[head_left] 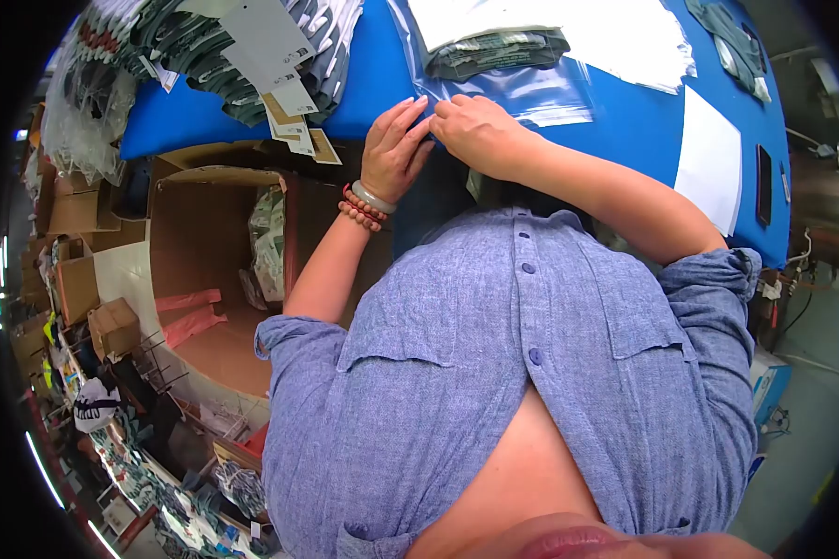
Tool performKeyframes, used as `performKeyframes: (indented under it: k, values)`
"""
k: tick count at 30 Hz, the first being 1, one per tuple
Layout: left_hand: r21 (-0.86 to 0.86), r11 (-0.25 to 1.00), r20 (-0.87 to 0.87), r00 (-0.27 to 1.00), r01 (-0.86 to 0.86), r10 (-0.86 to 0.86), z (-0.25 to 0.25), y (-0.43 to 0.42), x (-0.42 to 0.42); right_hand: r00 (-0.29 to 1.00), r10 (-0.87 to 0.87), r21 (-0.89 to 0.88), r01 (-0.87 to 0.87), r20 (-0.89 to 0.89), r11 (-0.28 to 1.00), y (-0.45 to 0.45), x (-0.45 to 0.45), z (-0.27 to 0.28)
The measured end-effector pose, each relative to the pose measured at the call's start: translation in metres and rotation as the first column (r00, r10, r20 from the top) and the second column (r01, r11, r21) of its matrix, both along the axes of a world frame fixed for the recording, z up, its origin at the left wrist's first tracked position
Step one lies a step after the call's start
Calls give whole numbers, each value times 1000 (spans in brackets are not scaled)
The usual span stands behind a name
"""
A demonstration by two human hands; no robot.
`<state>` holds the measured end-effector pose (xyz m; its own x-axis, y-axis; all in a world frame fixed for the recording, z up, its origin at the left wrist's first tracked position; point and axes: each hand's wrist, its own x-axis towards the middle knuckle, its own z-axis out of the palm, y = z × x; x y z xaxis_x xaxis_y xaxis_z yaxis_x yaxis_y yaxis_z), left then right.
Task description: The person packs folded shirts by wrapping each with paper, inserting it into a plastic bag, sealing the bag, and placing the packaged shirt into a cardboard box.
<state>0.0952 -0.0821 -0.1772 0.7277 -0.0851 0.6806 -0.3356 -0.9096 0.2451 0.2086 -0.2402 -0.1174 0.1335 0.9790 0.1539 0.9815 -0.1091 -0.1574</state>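
Note:
A clear plastic bag [564,91] lies on the blue-covered table, with a folded dark green garment [499,56] inside or under it; a white sheet covers part of the garment. My right hand [480,135] is closed at the near left edge of the bag, its fingertips bent together on the plastic. Just left of it is my left hand [396,154], fingers stretched and slightly apart, tips by the same edge. A bead bracelet and a pale bangle circle the left wrist.
Stacked green garments with hanging tags [289,93] stand at the table's left. A white paper pile [625,42], a white sheet [708,158] and a dark phone-like object [763,184] lie right. Below left sits an open cardboard box [214,252].

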Motion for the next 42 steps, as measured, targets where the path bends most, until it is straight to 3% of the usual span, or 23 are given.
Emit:
performKeyframes:
  k: [3, 9, 11, 18, 24, 27, 30, 32, 34, 35, 37, 38, 40, 42]
  values:
    - [7, 1000, 0, 1000, -4, 4, 1, 0, 0, 999, 23, 9, -24, 48, 1000, 2, 1, -3]
    - [10, 1000, 10, 1000, -4, 3, 1, 0, 0, 976, 160, 237, -191, 145, 953, 1, 2, -3]
    - [11, 1000, 9, 1000, -4, 4, 3, -1, 0, 972, 189, 210, -215, 138, 954, 1, 2, 0]
    - [28, 1000, 17, 1000, -14, 13, 4, -1, 1, 977, 211, 119, -211, 12, 970, 3, 0, 3]
    - [39, 999, 39, 999, -28, 26, 6, -4, 2, 914, 398, 232, -371, -83, 899, -2, 13, -1]
    - [59, 997, 48, 998, -51, 48, 8, -7, 1, 911, 412, -10, -413, -28, 911, -37, 6, 14]
    - [59, 997, 44, 998, -53, 50, 8, -7, 0, 965, 224, -21, -229, -136, 973, -108, 3, 22]
    - [56, 997, 40, 998, -57, 55, 7, -7, 1, 996, 32, -57, -37, -80, 998, -177, 9, 1]
    - [54, 997, 37, 998, -51, 49, 8, -8, 1, 963, -146, -65, 135, -227, 989, -245, -2, -16]
    - [38, 998, 33, 999, -41, 39, 7, -7, 0, 936, -241, 4, 250, -255, 968, -283, -16, -51]
    - [13, 1000, 26, 1000, -14, 14, 9, -5, -1, 784, -497, -226, 443, -373, 868, -362, -54, -121]
    - [5, 1000, 43, 999, -7, 6, 12, -7, -2, 596, -655, -374, 538, -465, 755, -399, -80, -150]
    - [62, 998, 68, 998, -13, 9, 18, -8, -4, 555, -681, -469, 494, -478, 732, -413, -106, -133]
    - [119, 993, 61, 998, 13, -21, 25, -4, -6, 512, -681, -450, 513, -524, 732, -398, -103, -124]
